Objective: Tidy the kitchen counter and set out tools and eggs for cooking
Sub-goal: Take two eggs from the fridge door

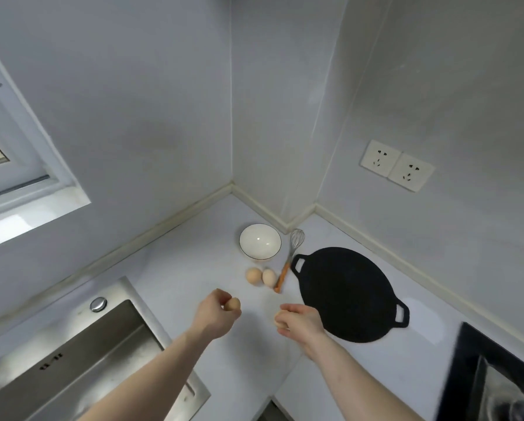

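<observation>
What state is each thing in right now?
Left hand: closed on an egg.
Right hand: closed on another egg, mostly hidden.
Two eggs: whole, side by side on the counter.
Bowl: upright, empty.
Whisk: lying flat, wires toward the corner.
Pan: flat on the counter, empty.
Sink: no water visible.
Sockets: nothing plugged in.

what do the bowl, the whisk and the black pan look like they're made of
Bowl: likely glazed ceramic, glossy white with a thin dark rim line and light glints. Whisk: shiny metal wire loops on an orange-brown handle, perhaps wood. Black pan: matte black, no shine, maybe cast iron or a nonstick coating.
</observation>
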Demonstrator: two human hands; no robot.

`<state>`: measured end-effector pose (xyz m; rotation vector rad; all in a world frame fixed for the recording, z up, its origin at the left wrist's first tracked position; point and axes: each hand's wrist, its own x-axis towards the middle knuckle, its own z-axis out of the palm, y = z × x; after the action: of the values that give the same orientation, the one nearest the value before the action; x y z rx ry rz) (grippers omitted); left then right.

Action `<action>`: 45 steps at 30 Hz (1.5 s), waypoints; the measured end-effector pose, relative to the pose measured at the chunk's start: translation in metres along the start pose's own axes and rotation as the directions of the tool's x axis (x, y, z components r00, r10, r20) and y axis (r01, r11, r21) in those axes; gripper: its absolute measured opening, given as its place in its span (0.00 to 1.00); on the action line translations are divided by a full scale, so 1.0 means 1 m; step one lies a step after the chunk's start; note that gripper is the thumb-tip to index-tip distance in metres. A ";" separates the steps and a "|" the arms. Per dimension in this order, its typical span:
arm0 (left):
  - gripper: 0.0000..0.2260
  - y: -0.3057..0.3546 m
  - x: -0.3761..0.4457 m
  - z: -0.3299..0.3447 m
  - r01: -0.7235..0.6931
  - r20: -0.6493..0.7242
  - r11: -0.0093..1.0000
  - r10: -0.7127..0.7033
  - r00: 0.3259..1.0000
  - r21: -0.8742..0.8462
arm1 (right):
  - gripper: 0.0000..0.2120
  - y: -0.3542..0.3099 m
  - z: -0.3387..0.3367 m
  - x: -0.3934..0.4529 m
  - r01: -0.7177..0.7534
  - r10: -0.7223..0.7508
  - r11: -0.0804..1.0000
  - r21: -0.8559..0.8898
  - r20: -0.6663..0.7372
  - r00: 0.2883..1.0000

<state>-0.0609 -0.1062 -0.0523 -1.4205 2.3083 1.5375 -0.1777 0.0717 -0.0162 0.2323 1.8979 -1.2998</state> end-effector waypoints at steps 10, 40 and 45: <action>0.12 -0.004 0.078 0.015 -0.026 -0.067 0.997 0.031 0.997 0.077 | 0.17 -0.007 0.054 0.064 -0.025 0.035 0.997 0.071 -0.145 0.989; 0.22 -0.006 0.123 0.030 -0.128 -0.073 0.983 0.119 0.990 -0.133 | 0.19 0.004 0.092 0.110 0.014 0.021 0.995 0.099 -0.350 0.937; 0.20 -0.009 0.118 0.025 -0.119 -0.061 0.987 0.114 0.992 -0.104 | 0.22 0.004 0.090 0.106 0.020 -0.009 0.999 0.028 -0.347 0.938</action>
<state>-0.1345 -0.1670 -0.1269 -1.3897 2.4143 1.7001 -0.1993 -0.0321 -0.1061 0.4923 2.1761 -1.3686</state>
